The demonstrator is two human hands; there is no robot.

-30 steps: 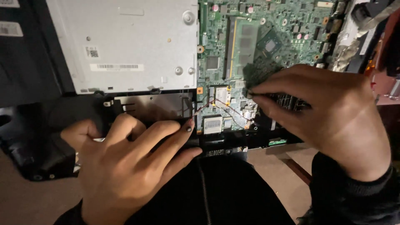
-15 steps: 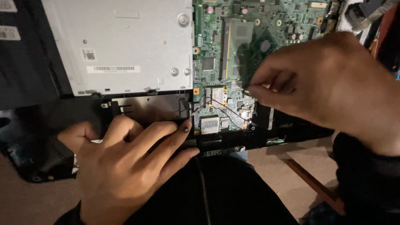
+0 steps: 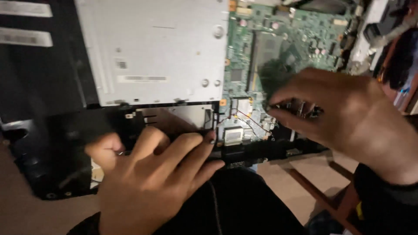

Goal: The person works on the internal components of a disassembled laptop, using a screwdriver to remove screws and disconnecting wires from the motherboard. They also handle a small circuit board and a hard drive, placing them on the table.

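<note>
An opened laptop lies bottom-up, showing a green motherboard point(image 3: 300, 39) and a silver metal drive cover point(image 3: 152, 52). My left hand point(image 3: 152, 178) lies flat on the black chassis edge point(image 3: 261, 150), its fingertips near a small silver connector point(image 3: 234, 135) and thin red and black wires point(image 3: 250, 122). Over the board's lower right part, my right hand point(image 3: 348, 117) pinches a small green circuit card point(image 3: 275, 77), which is blurred and raised a little above the board.
The black laptop shell point(image 3: 39, 87) stretches to the left. Cables and dark parts point(image 3: 392, 39) crowd the upper right. Below the laptop are a brown surface point(image 3: 26, 213), a wooden bar point(image 3: 313, 191) and dark clothing.
My right hand has risen from the board's lower edge and shifted right, lifting the small green card with it. My left hand has stayed on the chassis edge.
</note>
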